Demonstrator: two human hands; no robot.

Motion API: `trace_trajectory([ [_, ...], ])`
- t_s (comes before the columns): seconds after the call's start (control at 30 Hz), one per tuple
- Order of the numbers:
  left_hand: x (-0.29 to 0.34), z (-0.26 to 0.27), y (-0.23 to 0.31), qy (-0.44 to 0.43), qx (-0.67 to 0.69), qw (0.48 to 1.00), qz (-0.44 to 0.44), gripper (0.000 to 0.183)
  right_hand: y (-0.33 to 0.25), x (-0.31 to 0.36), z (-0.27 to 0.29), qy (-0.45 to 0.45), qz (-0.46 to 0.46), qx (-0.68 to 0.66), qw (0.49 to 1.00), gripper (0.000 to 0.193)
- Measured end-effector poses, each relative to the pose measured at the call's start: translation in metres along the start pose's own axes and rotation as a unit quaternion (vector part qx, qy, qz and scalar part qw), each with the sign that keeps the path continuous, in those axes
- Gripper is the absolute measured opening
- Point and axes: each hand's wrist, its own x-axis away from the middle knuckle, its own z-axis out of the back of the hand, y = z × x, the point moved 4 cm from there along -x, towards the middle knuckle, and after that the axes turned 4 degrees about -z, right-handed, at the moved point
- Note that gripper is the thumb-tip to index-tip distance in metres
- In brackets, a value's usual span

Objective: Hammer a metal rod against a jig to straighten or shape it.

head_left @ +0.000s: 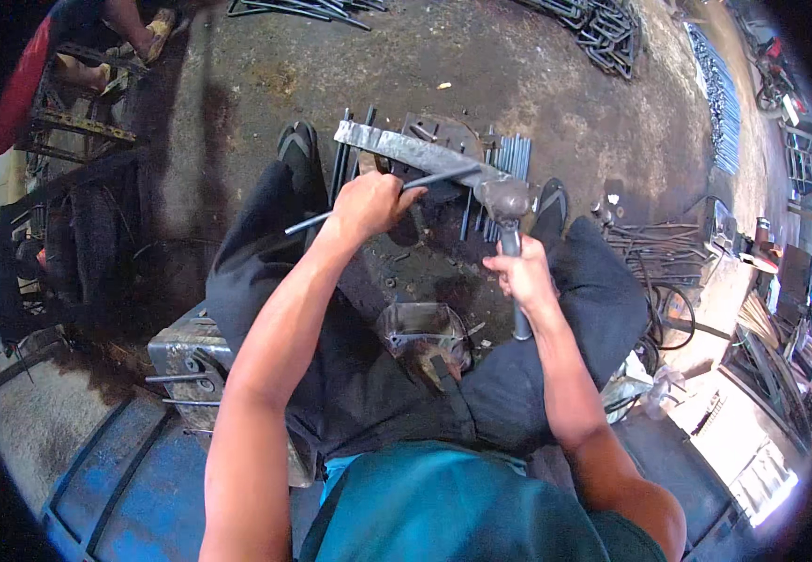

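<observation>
My left hand (369, 204) is closed around a thin grey metal rod (308, 224). The rod slants up to the right, its far end resting on or just above a long, worn steel bar (401, 147) that serves as a raised surface. In my right hand (525, 270) I grip the handle of a hammer (507, 199), its head at the right end of the bar, close to the rod's tip. Whether the head touches the bar I cannot tell. Beside and beneath the bar lie several straight metal rods (515, 157) and a round, dark metal plate (459, 137).
Bent rods (654, 244) and a coiled hose (676, 317) lie at my right. Dark bent metal pieces (607, 42) are piled at the far right, near a long bundle of rods (713, 98). A metal block (186, 361) stands by my left thigh. Another person's foot (160, 36) shows far left.
</observation>
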Motion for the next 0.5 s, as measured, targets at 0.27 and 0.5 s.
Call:
trace_trajectory([
  [0.27, 0.005, -0.007, 0.006, -0.025, -0.012, 0.999, -0.017, 0.062, -0.067, 0.062, 0.009, -0.090, 0.224, -0.113, 0.964, 0.015],
  [0.5, 0.004, -0.006, 0.004, -0.016, -0.036, 0.999, -0.024, 0.062, -0.079, 0.036, 0.015, -0.077, 0.386, 0.030, 0.919, 0.016],
])
